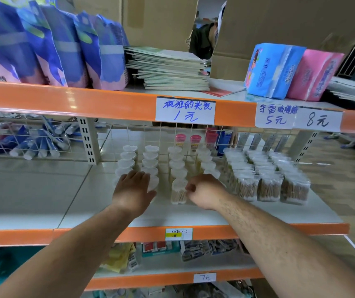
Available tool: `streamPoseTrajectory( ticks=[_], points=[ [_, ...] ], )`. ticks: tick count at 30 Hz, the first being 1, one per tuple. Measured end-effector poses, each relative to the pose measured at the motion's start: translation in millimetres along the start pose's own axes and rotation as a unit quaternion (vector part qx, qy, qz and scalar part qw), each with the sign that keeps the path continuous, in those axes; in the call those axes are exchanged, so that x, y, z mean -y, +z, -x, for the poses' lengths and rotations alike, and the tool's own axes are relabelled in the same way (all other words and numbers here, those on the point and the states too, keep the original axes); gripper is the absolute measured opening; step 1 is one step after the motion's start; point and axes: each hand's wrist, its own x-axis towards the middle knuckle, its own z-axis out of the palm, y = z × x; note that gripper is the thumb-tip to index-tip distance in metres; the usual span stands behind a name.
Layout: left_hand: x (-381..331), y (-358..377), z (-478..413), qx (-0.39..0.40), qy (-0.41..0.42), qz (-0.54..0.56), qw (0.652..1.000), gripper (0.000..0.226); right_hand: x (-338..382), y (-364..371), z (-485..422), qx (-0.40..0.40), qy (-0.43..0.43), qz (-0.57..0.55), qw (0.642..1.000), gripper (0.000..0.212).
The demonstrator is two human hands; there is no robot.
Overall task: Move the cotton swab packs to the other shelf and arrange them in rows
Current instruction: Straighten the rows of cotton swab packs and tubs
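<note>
shelf (pixel 247 214): white, orange lip | on it: swab jars (pixel 150 163) in rows | bagged swab packs (pixel 269 177) right

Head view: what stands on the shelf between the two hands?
One clear cotton swab pack, front of its row, stands between left hand and right hand; head view.

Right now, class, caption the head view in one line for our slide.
Left hand rests flat on heart-lidded cotton swab tubs; right hand curls beside the next row's front tub on the shelf.
</note>
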Motion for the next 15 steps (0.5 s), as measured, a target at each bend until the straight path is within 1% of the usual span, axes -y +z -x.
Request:
streamPoseTrajectory(
  ticks=[3,5,8,9,12,15],
  points=[
    [2,-12,12,-0.015,-0.016,0.009,1.000,0.036,1,2,-11,-0.033,0.016,0.022,0.999,0.027],
    [4,-22,18,-0.023,-0.020,0.003,1.000,0.034,4,3,-17,-0.048,0.008,0.048,0.998,0.033],
    [7,-34,28,-0.031,-0.013,-0.013,0.999,0.020,9,7,-21,-0.043,0.000,0.068,0.997,0.050],
    [8,-37,31,-0.026,-0.017,-0.018,0.999,0.016,11,9,-21,-0.037,-0.001,0.076,0.996,0.053],
    [14,-40,40,-0.016,-0.053,-0.015,0.998,0.019,14,14,-21,-0.018,-0.003,0.102,0.995,0.047],
    [15,-42,50,-0.023,-0.055,-0.010,0.998,0.015,14,17,-20,-0.018,-0.002,0.107,0.994,0.043]
  ],
)
